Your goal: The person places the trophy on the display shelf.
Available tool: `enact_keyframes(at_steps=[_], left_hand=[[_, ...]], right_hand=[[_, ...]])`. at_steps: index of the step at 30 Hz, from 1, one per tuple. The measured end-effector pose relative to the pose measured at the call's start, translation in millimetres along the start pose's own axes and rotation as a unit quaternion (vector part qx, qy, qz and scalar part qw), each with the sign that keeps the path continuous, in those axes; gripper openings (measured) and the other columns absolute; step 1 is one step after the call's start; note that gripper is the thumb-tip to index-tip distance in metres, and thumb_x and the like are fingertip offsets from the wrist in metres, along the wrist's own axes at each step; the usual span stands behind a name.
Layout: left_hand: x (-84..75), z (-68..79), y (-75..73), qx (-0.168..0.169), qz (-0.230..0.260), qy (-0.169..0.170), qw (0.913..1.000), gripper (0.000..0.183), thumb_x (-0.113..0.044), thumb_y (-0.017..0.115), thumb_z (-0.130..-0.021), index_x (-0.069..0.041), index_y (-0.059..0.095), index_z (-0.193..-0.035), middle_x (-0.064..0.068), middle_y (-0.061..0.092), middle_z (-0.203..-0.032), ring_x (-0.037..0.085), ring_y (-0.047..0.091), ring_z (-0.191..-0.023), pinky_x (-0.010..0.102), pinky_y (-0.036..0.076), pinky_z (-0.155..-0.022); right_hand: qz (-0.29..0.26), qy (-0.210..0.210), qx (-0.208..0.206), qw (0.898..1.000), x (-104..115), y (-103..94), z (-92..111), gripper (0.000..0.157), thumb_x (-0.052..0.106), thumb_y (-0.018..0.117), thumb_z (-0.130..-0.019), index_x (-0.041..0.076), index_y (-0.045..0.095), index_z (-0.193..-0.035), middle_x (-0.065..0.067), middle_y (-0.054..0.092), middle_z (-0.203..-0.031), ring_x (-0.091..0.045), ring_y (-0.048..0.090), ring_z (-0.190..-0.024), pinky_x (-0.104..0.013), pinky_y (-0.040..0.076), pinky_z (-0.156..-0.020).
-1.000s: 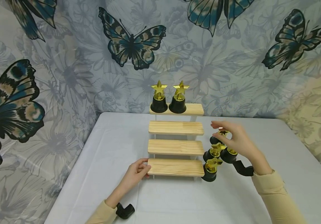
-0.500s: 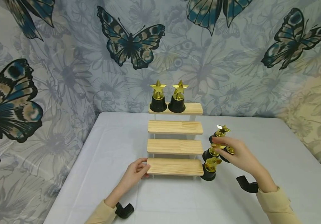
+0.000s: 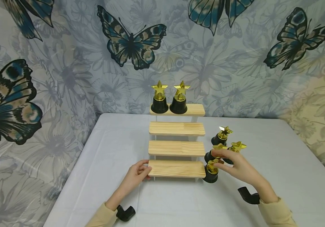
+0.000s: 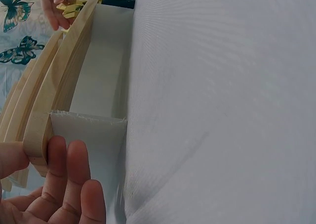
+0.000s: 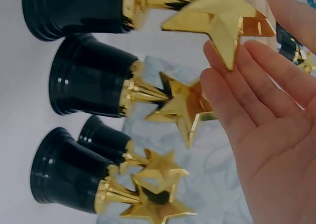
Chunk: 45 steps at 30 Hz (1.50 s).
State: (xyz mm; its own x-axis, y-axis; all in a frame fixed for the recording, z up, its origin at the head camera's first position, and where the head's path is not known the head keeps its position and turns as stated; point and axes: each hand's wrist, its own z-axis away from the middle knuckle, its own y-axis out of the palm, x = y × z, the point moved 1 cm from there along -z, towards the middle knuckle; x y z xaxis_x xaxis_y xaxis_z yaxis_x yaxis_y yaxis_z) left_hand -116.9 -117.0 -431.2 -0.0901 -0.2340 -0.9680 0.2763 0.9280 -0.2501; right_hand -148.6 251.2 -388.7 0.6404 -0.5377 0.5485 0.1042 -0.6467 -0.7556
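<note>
My left hand (image 3: pixel 136 175) pinches the left end of the lowest wooden shelf board (image 3: pixel 176 169), thumb above and fingertips beneath, as the left wrist view shows. That board belongs to a four-step display stand. On its right, several gold star trophies with black bases stand on the table. My right hand (image 3: pixel 240 167) is around the star of the nearest trophy (image 3: pixel 211 177), thumb and fingers apart. In the right wrist view, its straight fingers lie behind that gold star (image 5: pixel 222 21); I cannot tell whether they touch it. The hand partly hides the other trophies.
Two more star trophies, a left one (image 3: pixel 159 102) and a right one (image 3: pixel 178 102), stand on the top board (image 3: pixel 196 109). A white cloth (image 3: pixel 117 138) covers the table. Behind hangs a butterfly-patterned backdrop (image 3: pixel 131 44). Black wrist mounts (image 3: pixel 125 213) show below the hands.
My right hand has moved toward me, from the back trophy over the middle ones to the nearest trophy. My left hand stays on the lowest board.
</note>
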Motion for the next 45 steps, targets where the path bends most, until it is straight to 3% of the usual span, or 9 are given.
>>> enact_keyframes(at_steps=[8,14,25,36,45], left_hand=[[-0.3,0.5,0.7,-0.001,-0.001,0.0,1.0,0.039,-0.007,0.053,-0.095,0.016,0.044,-0.125,0.017,0.065,-0.084,0.04,0.062,-0.074,0.048,0.051,-0.066],[0.3,0.2,0.6,-0.003,-0.003,-0.001,1.0,0.038,-0.007,0.053,-0.095,0.015,0.044,-0.125,0.016,0.065,-0.084,0.04,0.063,-0.073,0.045,0.051,-0.064],[-0.4,0.8,0.6,-0.002,-0.008,-0.001,1.0,0.039,-0.007,0.053,-0.095,0.015,0.044,-0.125,0.016,0.065,-0.085,0.038,0.063,-0.074,0.044,0.051,-0.063],[1.0,0.0,0.6,-0.003,-0.005,0.002,1.0,0.038,-0.006,0.053,-0.095,0.015,0.044,-0.125,0.016,0.065,-0.084,0.039,0.063,-0.073,0.042,0.051,-0.062],[1.7,0.0,0.7,-0.004,-0.004,0.001,1.0,0.037,-0.007,0.053,-0.095,0.015,0.045,-0.124,0.016,0.065,-0.085,0.038,0.063,-0.072,0.041,0.051,-0.062]], right_hand=[[0.017,0.034,0.012,0.999,-5,6.4,8,0.037,0.013,0.072,-0.082,0.009,0.062,-0.117,0.002,0.064,-0.109,-0.008,0.06,-0.088,-0.027,0.051,-0.075],[0.021,0.019,0.011,1.0,-5,7.1,11,0.038,0.009,0.071,-0.082,0.005,0.061,-0.118,0.002,0.065,-0.103,-0.005,0.057,-0.084,-0.03,0.051,-0.075],[0.004,0.022,0.009,1.0,-6,9.8,11,0.034,0.007,0.071,-0.081,0.01,0.063,-0.114,0.003,0.065,-0.104,-0.005,0.059,-0.083,-0.029,0.05,-0.077],[0.029,0.015,0.0,0.999,-8,12.4,10,0.036,-0.004,0.073,-0.074,0.0,0.064,-0.109,-0.002,0.067,-0.096,-0.008,0.059,-0.077,-0.034,0.051,-0.073],[0.022,0.008,0.005,1.0,-4,3.1,6,0.035,0.002,0.072,-0.079,0.003,0.063,-0.113,-0.001,0.067,-0.101,-0.005,0.06,-0.083,-0.028,0.052,-0.07]])
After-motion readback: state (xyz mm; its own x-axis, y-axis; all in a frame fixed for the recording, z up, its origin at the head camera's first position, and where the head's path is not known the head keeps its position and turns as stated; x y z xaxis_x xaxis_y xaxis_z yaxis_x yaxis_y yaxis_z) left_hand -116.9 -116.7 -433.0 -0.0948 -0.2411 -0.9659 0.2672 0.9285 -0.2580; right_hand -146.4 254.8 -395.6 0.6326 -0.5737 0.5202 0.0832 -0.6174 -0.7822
